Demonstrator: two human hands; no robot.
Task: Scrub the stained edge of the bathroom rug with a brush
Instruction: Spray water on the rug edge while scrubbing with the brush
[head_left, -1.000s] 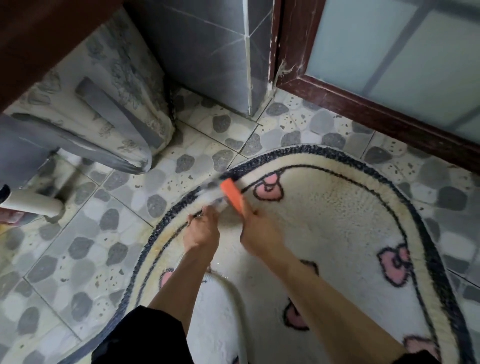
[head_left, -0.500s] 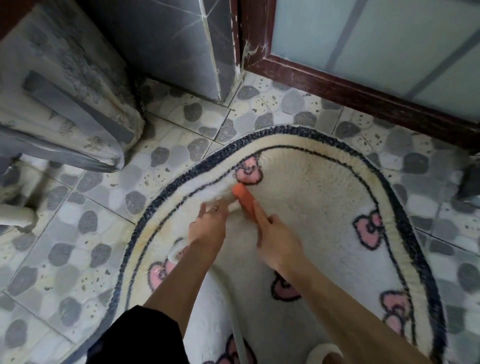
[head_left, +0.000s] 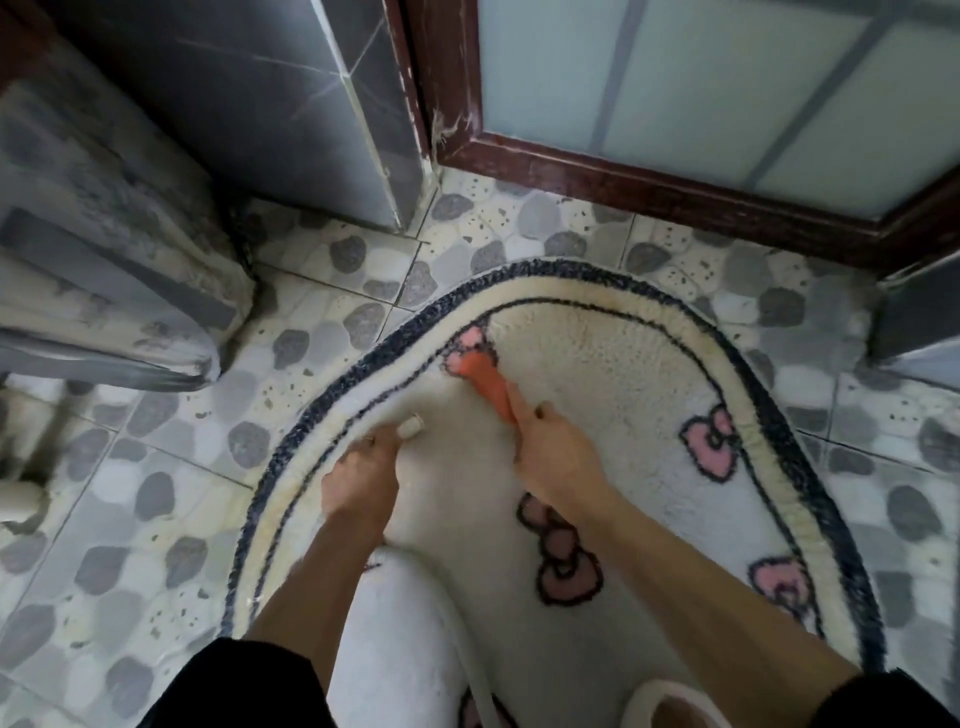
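Observation:
A cream oval bathroom rug (head_left: 613, 364) with a dark blue border and pink bows lies on the tiled floor. Its left band looks yellowed. My right hand (head_left: 558, 462) grips an orange brush (head_left: 483, 382), whose head lies on the pile beside a pink bow (head_left: 474, 340) near the rug's far left curve. My left hand (head_left: 363, 478) is curled on the rug just inside the left edge, with its fingers bunched into the pile and a pale-tipped finger pointing forward. The brush bristles are hidden under its orange back.
Pebble-patterned floor tiles (head_left: 171, 499) surround the rug. A covered fixture (head_left: 104, 291) stands at the left, a grey tiled wall corner (head_left: 358, 119) behind, and a dark wood door frame with frosted glass (head_left: 649, 176) at the far right. White slippers (head_left: 395, 639) rest on the rug near me.
The view has shifted toward the rug's far end. The brush has moved forward to the pink bow, while my left hand has stayed on the rug near the left edge.

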